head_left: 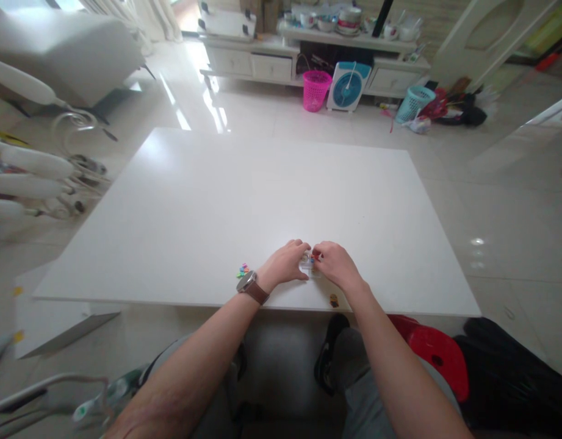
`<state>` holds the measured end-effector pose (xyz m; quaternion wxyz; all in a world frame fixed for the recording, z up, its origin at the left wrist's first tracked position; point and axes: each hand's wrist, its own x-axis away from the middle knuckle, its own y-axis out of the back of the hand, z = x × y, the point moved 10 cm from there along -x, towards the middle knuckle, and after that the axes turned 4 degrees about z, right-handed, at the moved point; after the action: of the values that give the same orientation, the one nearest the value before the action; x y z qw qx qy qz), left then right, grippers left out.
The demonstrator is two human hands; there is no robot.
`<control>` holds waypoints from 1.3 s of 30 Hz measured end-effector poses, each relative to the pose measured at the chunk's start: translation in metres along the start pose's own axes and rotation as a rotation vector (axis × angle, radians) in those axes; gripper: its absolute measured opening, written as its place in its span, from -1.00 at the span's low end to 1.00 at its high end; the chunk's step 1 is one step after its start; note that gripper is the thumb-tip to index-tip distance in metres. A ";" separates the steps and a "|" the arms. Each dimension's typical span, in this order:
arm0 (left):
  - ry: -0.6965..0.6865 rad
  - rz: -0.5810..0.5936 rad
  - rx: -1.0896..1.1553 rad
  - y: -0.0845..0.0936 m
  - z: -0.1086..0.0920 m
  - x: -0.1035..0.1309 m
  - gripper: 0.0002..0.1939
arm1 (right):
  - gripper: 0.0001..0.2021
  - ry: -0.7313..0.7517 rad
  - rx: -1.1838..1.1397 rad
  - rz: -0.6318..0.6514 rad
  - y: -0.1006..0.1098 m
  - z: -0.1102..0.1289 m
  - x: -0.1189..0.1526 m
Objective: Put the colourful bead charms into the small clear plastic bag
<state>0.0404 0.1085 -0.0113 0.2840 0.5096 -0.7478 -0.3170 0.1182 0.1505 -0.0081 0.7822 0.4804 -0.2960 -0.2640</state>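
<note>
Both hands are meeting at one small clear thing [308, 261] that is lying on the white counter [271, 183], close to the near edge and a little right of the middle. The left hand [285, 263] is coming to it from the left side and the right hand [336, 263] from the right side, so the thing is sitting exactly between the two grips, and neither hand is nearer than the other. The fingers of both hands are curling around it and touching it. It seems to be transparent with small red and coloured parts inside, but it is too small to tell its long axis or its real shape. Each grip is looking closed on the thing, pinching it from its own side.

Just beside the left wrist, with its brown watch [252, 286], a little heap of coloured pieces [243, 270] is resting on the counter. Near the right forearm, at the very edge, a small dark-yellow piece [334, 300] is lying. Farther from the person the counter is giving wide room, while toward the body the edge is very near.
</note>
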 end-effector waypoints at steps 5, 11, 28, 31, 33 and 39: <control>-0.003 -0.005 0.000 -0.002 0.003 0.000 -0.45 | -0.88 -0.003 -0.031 -0.009 0.000 -0.003 0.000; -0.002 0.003 0.009 -0.003 0.003 0.000 -0.43 | -0.89 0.002 -0.093 -0.027 0.005 -0.005 0.003; 0.000 -0.011 -0.009 -0.002 0.003 -0.001 -0.46 | -0.84 -0.020 -0.033 -0.036 -0.004 -0.009 0.001; -0.008 -0.006 -0.004 -0.003 0.004 -0.001 -0.47 | -0.88 -0.048 -0.056 -0.045 -0.004 -0.012 -0.001; -0.011 0.001 0.006 -0.004 0.003 -0.001 -0.48 | -0.90 -0.063 -0.077 -0.061 -0.001 -0.014 -0.002; 0.004 -0.013 0.066 0.005 0.008 0.003 -0.19 | -0.87 -0.109 -0.161 -0.178 0.019 -0.016 0.003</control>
<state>0.0301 0.1089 -0.0122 0.2665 0.5242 -0.7539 -0.2929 0.1344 0.1655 0.0042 0.7746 0.4252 -0.2722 -0.3809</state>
